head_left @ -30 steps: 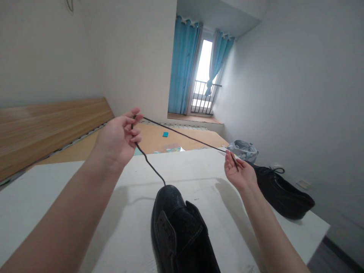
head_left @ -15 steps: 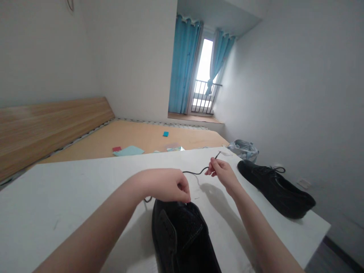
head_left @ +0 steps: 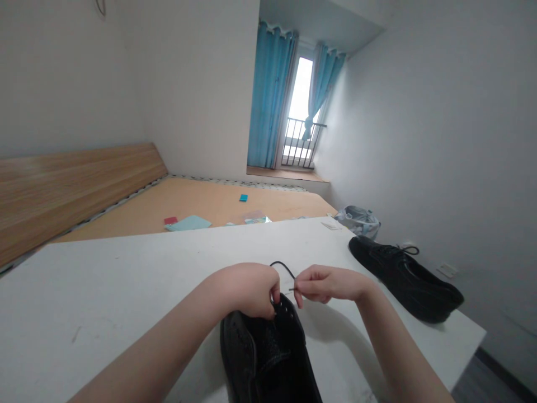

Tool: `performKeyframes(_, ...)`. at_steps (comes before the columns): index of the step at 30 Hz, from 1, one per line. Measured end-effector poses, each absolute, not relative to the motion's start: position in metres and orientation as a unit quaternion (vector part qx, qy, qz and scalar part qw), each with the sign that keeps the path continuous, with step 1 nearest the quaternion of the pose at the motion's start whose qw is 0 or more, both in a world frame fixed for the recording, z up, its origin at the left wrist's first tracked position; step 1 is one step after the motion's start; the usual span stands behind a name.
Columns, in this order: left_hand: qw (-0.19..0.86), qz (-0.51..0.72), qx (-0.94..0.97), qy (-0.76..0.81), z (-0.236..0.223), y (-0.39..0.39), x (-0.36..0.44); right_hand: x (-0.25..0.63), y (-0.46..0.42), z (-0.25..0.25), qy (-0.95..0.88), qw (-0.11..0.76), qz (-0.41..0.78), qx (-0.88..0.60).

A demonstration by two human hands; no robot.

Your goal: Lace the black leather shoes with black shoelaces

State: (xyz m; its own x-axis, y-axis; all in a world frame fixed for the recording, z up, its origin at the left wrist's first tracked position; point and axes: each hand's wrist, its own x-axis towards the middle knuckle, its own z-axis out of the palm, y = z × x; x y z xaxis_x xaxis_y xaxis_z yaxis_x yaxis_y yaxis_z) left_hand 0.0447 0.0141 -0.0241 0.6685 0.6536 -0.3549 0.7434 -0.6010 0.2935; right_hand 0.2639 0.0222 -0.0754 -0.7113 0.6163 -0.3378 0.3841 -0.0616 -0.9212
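White table point(head_left: 138, 280), left hand point(head_left: 251, 288) pinching shoe point(head_left: 239, 347) edge, right hand point(head_left: 323, 282) pinching lace point(head_left: 287, 266); best keep edge taut.

This looks like a room in a home. At the far side, blue curtains point(head_left: 272, 101), one of them knotted, hang by a narrow window point(head_left: 301, 92) with a railing point(head_left: 297, 143) and a sill point(head_left: 287, 174). Plain pale walls point(head_left: 197, 84) surround it, with a socket point(head_left: 448, 271) low on the right and a wooden board point(head_left: 79, 190) along the left.
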Motion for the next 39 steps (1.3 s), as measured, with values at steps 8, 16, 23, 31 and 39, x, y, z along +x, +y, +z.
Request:
performKeyframes(8,0.201,-0.080,0.891,0.398,-0.029,0.015,0.045,0.254,0.024,-0.083,-0.688,0.036,0.637,-0.346)
performKeyframes(16,0.202,-0.053,0.895,0.393,-0.034,0.018,0.047,0.248,0.027,-0.087,-0.690,0.027,0.642,-0.332)
performKeyframes(23,0.217,-0.054,0.890,0.397,-0.033,0.018,0.048,0.248,0.030,-0.091,-0.683,0.051,0.639,-0.349)
performKeyframes(31,0.217,-0.054,0.885,0.408,-0.035,0.018,0.048,0.247,0.029,-0.092,-0.670,0.035,0.663,-0.332)
performKeyframes(39,0.216,-0.057,0.884,0.410,-0.035,0.019,0.048,0.249,0.030,-0.091,-0.660,0.055,0.669,-0.337)
